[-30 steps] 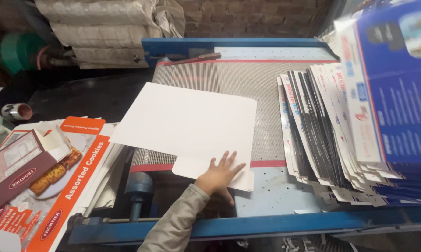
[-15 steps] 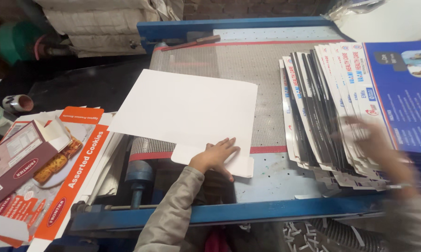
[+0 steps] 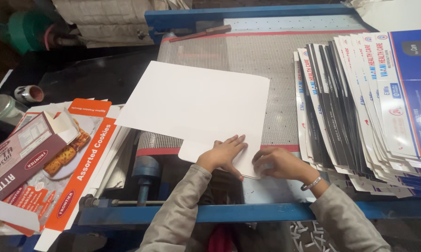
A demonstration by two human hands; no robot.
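Single view, head-worn camera. Looks steeply down and forward over blue-framed desk (image 3: 247, 212) with perforated belt surface. Close range: both forearms enter from bottom edge, left hand (image 3: 222, 155) and right hand (image 3: 278, 164) low centre. White sheet (image 3: 196, 105) fills middle. Fanned printed cartons (image 3: 360, 107) at right edge, orange cartons (image 3: 79, 158) at left. No second view to share.

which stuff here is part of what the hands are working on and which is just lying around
In hand:
left hand flat on the white card sheet
right hand at the sheet's near corner
mesh belt under the sheet
fanned blue printed sheets beside it

Lying about:
orange flattened cartons
tool at the far end
tape roll
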